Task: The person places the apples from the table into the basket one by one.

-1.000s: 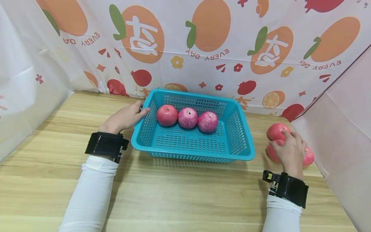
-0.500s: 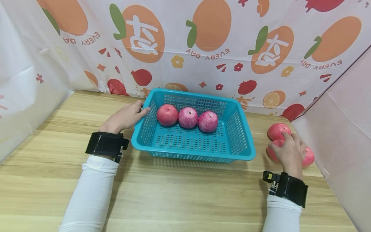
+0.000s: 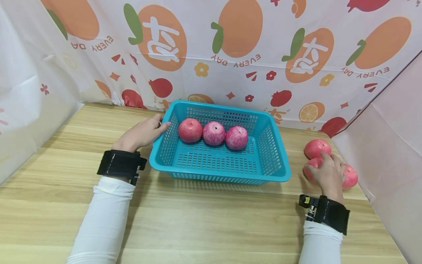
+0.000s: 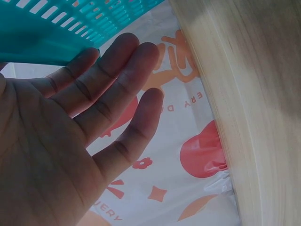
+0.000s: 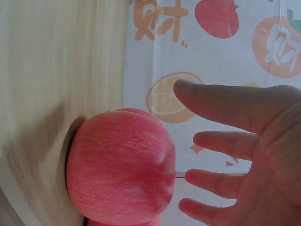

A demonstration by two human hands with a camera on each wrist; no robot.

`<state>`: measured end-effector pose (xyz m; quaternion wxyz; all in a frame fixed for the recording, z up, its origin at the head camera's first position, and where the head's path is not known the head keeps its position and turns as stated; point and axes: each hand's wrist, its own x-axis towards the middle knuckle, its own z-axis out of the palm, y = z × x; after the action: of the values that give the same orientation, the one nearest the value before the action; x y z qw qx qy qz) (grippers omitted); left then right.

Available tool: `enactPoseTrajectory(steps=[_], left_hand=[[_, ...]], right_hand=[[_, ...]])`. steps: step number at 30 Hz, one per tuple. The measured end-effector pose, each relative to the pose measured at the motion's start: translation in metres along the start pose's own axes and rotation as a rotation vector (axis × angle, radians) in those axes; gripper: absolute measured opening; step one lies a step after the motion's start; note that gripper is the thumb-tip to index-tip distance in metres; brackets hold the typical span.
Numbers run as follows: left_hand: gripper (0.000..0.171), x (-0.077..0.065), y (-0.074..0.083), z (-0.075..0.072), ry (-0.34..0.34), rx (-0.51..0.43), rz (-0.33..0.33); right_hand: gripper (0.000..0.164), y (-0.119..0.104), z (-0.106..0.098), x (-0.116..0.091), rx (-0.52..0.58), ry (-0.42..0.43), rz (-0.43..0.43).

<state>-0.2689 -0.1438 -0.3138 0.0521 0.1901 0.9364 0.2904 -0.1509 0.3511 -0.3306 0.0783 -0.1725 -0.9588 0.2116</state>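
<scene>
Both arms reach forward, well apart. Left arm [image 3: 102, 216] slants inward; right arm [image 3: 321, 242] runs nearly straight ahead. Left hand [image 3: 141, 134]: back facing up, thumb extended, 4 fingers lightly bent, little finger splayed. Right hand [image 3: 328, 174]: palm down, thumb stretched apart from 3 fingers visible in wrist view.

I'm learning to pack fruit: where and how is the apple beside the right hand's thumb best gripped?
Probably around its widest part, coming from above: the apple is rounded, so a higher grip could slip. Put the thumb on its left side, facing bare table, since other apples sit close behind and to the right.
</scene>
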Motion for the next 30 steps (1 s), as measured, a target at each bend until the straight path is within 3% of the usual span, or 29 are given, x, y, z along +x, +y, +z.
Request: enactPoseTrajectory(steps=[17,30], left_hand=[[0.05,0.0,0.0012,0.0,-0.005,0.002,-0.001],[0.048,-0.0001,0.0026,-0.0005,-0.005,-0.021,-0.011]], right_hand=[[0.072,0.0066,0.0069,0.0055,-0.006,-0.08,0.05],[0.075,0.0096,0.0099,0.0059,-0.049,-0.093,0.048]])
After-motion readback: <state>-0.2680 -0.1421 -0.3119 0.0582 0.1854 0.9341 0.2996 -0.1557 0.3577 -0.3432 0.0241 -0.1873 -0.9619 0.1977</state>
